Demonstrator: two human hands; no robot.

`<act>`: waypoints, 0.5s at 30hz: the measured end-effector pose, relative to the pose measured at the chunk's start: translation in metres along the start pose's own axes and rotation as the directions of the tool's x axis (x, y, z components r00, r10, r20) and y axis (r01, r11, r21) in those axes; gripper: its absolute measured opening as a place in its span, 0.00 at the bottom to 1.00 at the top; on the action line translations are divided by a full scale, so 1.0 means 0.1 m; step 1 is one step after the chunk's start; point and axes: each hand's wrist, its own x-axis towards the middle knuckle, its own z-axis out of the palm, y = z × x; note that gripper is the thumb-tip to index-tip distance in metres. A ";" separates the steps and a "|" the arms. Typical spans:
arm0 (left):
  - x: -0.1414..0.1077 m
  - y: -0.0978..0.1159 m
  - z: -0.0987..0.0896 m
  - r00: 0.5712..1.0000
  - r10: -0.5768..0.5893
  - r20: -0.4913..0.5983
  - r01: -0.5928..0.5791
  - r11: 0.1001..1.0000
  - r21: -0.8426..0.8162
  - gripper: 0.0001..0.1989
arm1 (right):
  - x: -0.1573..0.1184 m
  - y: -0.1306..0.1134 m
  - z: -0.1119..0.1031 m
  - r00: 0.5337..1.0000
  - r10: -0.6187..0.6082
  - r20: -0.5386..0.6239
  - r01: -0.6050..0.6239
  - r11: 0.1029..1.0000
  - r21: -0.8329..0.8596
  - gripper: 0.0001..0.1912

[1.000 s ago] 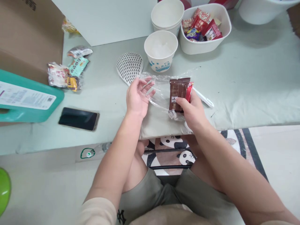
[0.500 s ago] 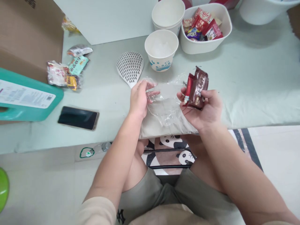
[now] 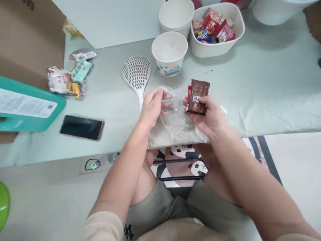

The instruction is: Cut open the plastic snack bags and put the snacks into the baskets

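Possibly, right of centre, the brown packet [image 3: 197,93] could slip if the right hand [image 3: 212,115] pinching it relaxes; mid-frame, the left hand [image 3: 151,106] pinches a clear bag [image 3: 175,125].

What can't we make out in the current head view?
Head view:
Most of the red packet: hidden behind the brown snack packet.
Lower end of the perforated skimmer: hidden by the left hand.
What the white object is: only its tip shows past the right hand.
Top of the white tub: cut off by the upper edge.
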 end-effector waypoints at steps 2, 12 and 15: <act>0.01 0.01 -0.02 0.999 0.016 -0.048 -0.015 1.000 0.011 0.16 | 0.01 0.00 0.00 1.000 0.006 -0.023 -0.006 1.000 0.030 0.13; 0.01 0.07 -0.13 0.963 0.119 -0.242 -0.080 0.983 0.166 0.12 | -0.05 -0.01 0.08 0.994 0.009 -0.106 0.003 0.993 0.115 0.11; 0.02 0.03 -0.17 0.956 0.162 -0.244 -0.096 0.961 0.260 0.13 | -0.06 -0.02 0.10 0.992 0.007 -0.129 0.011 0.990 0.138 0.11</act>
